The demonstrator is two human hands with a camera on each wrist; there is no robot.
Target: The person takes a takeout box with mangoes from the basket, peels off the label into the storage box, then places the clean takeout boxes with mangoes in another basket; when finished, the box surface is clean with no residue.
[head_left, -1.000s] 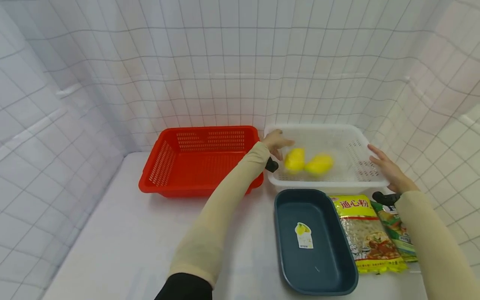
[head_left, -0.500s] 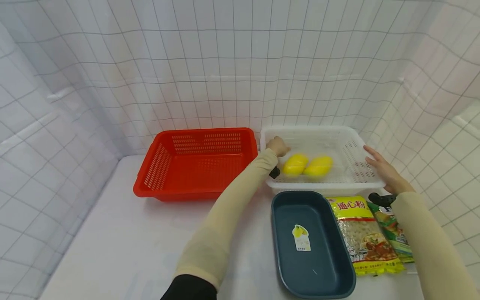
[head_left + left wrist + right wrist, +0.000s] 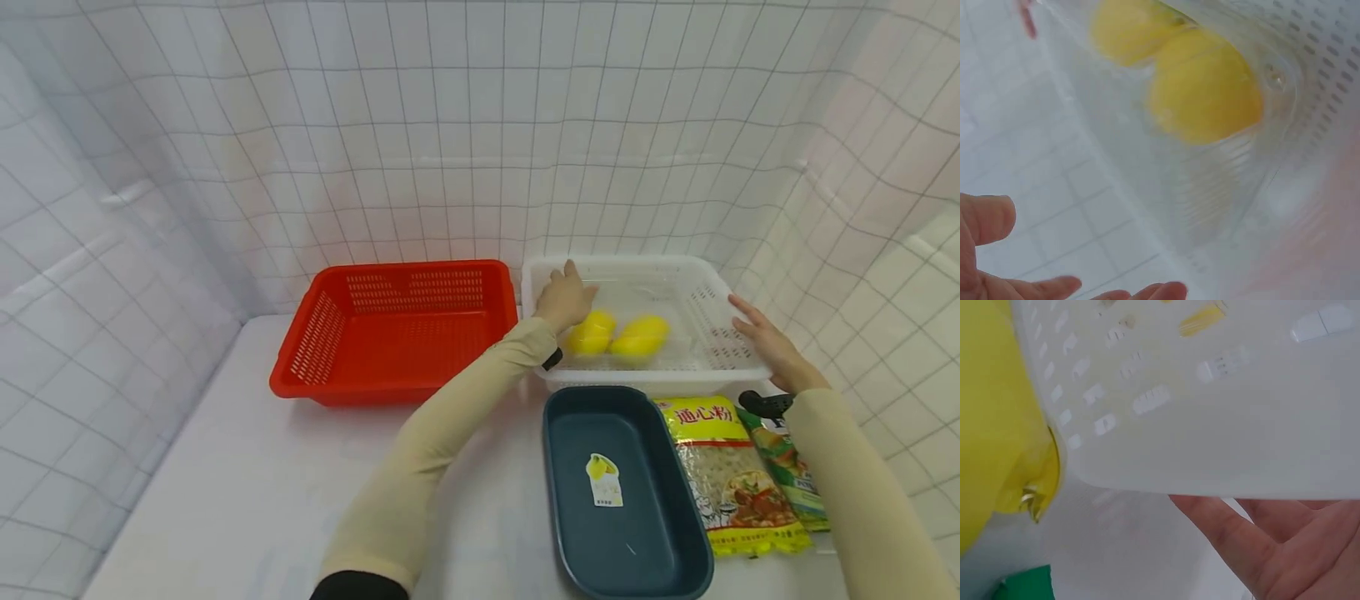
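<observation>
Two yellow lemons (image 3: 640,335) sit under clear plastic packaging (image 3: 1222,194) in a white perforated basket (image 3: 720,372). My left hand (image 3: 566,302) is over the basket's left end, fingers spread, just beyond the nearer lemon. In the left wrist view its thumb and fingertips (image 3: 988,220) show with nothing between them, beside the packaging. On the far side, my right hand (image 3: 776,346) touches the basket's right rim from outside with extended fingers. The right wrist view shows its thumb (image 3: 1229,534) reaching behind the white wall, its tip hidden.
A red basket (image 3: 390,392) stands left of the white one, under the left forearm's reach. In front lie a dark blue tray (image 3: 637,542) bearing a lemon-picture label (image 3: 604,481), a yellow pasta bag (image 3: 731,467) and a green packet (image 3: 795,467). Gridded white curtains (image 3: 465,150) enclose the table.
My left hand has moved from the white basket's left rim inward and slightly right, its fingers bunched midway and spread now. The left lemon has shifted a little. My right hand stays at the rim.
</observation>
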